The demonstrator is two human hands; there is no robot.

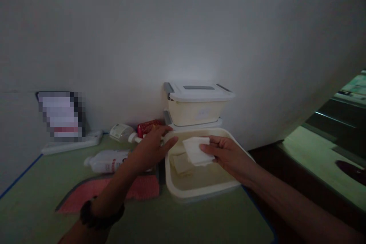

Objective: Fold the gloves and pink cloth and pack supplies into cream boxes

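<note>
My right hand (225,154) pinches a folded white cloth (196,150) above an open cream plastic tub (200,192). More folded cloths (181,164) lie on the tub's bottom. My left hand (151,146) reaches over the tub's left rim, fingers curled on the edge. A dark band sits on that wrist. Behind the tub stands a lidded cream container (198,105) stacked on another lid against the wall.
A pink mat (94,192) lies on the green table (171,225). A white bottle (105,161) lies on its side, with a clear bottle (121,131) and a red can (148,126) behind. A white power strip (71,144) runs along the wall at left.
</note>
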